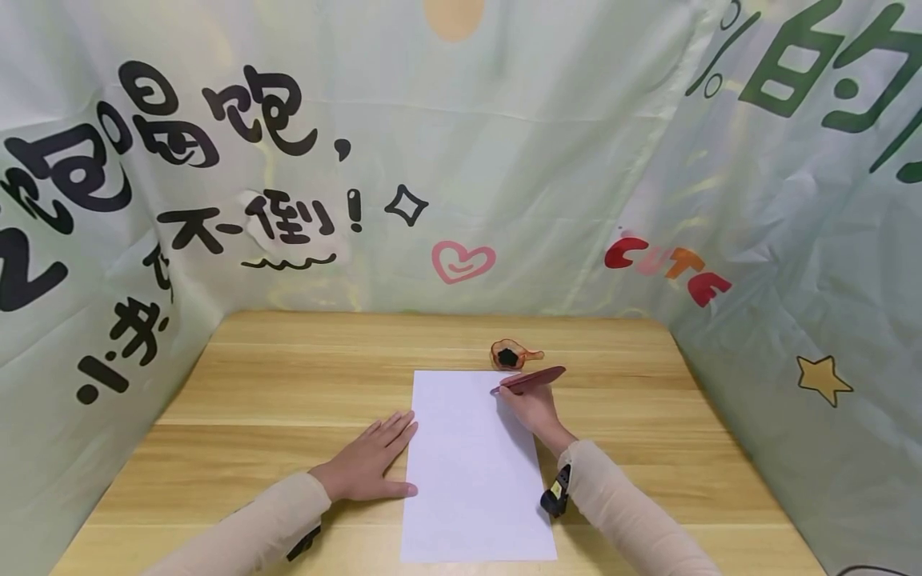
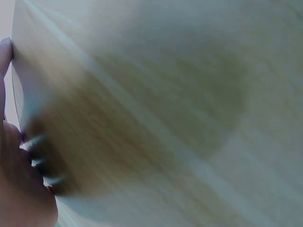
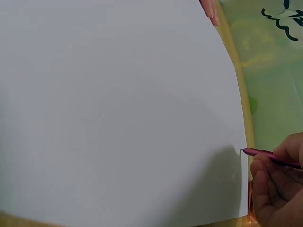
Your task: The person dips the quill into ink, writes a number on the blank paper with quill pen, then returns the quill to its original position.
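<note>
A white paper sheet lies on the wooden table. The left hand rests flat, fingers extended and thumb spread apart, at the sheet's left edge. The right hand pinches a maroon pen near its tip, over the sheet's upper right — a short dark line shows at the point. Just beyond the top edge sits a small amber dish with a dark centre.

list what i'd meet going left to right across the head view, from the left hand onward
Left hand → white paper sheet → right hand gripping a dark red pen → CUTE lettering → yellow star.
</note>
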A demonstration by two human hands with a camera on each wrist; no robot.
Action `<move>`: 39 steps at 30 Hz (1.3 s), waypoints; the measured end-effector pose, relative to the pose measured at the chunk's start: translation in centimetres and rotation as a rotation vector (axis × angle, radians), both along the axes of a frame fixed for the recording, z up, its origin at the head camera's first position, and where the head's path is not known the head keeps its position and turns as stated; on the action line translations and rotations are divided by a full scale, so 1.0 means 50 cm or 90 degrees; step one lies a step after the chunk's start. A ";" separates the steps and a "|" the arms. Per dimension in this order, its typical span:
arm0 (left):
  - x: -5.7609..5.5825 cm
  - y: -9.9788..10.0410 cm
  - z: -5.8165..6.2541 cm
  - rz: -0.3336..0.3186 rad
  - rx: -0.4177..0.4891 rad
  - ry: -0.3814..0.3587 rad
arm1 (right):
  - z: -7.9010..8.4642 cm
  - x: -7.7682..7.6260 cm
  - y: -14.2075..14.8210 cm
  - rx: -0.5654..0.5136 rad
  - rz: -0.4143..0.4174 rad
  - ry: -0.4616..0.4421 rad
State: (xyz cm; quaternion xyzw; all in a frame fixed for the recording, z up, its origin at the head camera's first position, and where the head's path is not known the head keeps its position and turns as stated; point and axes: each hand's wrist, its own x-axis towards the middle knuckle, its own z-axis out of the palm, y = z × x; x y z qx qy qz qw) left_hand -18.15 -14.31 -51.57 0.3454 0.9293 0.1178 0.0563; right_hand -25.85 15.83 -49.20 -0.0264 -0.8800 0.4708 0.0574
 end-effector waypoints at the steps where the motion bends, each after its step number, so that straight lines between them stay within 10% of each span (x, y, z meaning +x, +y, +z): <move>1: 0.000 0.000 0.000 0.000 0.001 -0.001 | 0.000 0.000 -0.002 0.001 0.002 0.005; 39: 0.000 0.002 0.001 0.000 -0.010 0.001 | -0.014 0.049 -0.059 0.004 0.150 0.044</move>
